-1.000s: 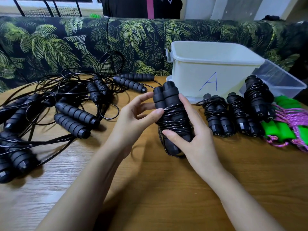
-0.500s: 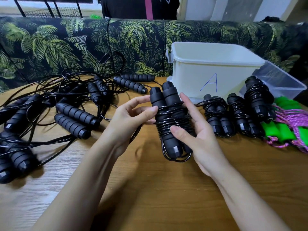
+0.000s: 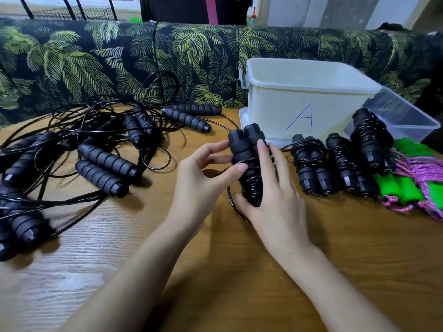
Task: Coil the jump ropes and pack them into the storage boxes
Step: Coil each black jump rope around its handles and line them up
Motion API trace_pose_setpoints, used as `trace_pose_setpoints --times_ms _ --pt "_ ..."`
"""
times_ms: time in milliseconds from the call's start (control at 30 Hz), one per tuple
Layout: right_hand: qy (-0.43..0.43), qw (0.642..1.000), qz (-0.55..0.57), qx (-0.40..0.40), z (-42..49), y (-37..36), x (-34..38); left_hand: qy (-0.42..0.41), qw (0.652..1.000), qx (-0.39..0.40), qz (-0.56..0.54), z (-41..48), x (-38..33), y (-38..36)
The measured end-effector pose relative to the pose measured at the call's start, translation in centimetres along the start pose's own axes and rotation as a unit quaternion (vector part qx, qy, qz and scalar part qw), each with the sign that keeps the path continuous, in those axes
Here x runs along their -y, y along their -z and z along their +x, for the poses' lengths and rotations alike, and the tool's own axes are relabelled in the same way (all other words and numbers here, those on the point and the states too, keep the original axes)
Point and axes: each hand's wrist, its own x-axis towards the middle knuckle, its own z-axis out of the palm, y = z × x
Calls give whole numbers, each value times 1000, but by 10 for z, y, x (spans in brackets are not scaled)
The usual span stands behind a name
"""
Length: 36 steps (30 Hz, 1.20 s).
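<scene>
A coiled black jump rope (image 3: 248, 159), two handles side by side with cord wound round them, stands tilted above the wooden table (image 3: 239, 271) at centre. My left hand (image 3: 203, 180) pinches its left side with thumb and fingers. My right hand (image 3: 275, 192) wraps round its right side and lower end. A loop of cord hangs below it. Three coiled black ropes (image 3: 340, 164) lie in a row to the right. The white box marked A (image 3: 304, 94) stands behind them.
A tangle of loose black ropes (image 3: 84, 152) covers the table's left side. A clear box (image 3: 402, 116) lies tipped right of the white box. Green-handled ropes with purple cord (image 3: 412, 185) lie at the far right. A leaf-print sofa (image 3: 119, 63) runs behind.
My right hand has slid over the bundle's right side and now covers more of it. The bundle has turned a little, and my left thumb presses the wound cord.
</scene>
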Motion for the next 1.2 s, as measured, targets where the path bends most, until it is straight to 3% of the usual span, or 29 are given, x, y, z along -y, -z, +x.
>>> trace_pose_setpoints --times_ms 133,267,400,533,667,767,967,1200 --pt "-39 987 156 14 5 4 -8 -15 998 64 12 6 -2 9" --pt "-66 945 320 35 9 11 -4 -11 997 76 -22 11 -5 18" --pt "-72 910 403 73 8 19 4 23 994 80 -69 15 -7 25" --pt "-69 875 463 125 8 22 4 76 981 137 -112 15 -8 25" --pt "-60 882 454 111 6 18 3 105 975 147 -131 14 -6 22" --pt "-40 896 428 113 6 15 3 110 980 103 -128 12 -7 18" --pt "18 957 282 62 -1 1 7 95 989 8 -116 2 -7 0" --pt "0 904 419 80 7 15 6 91 988 25 -125 6 -12 9"
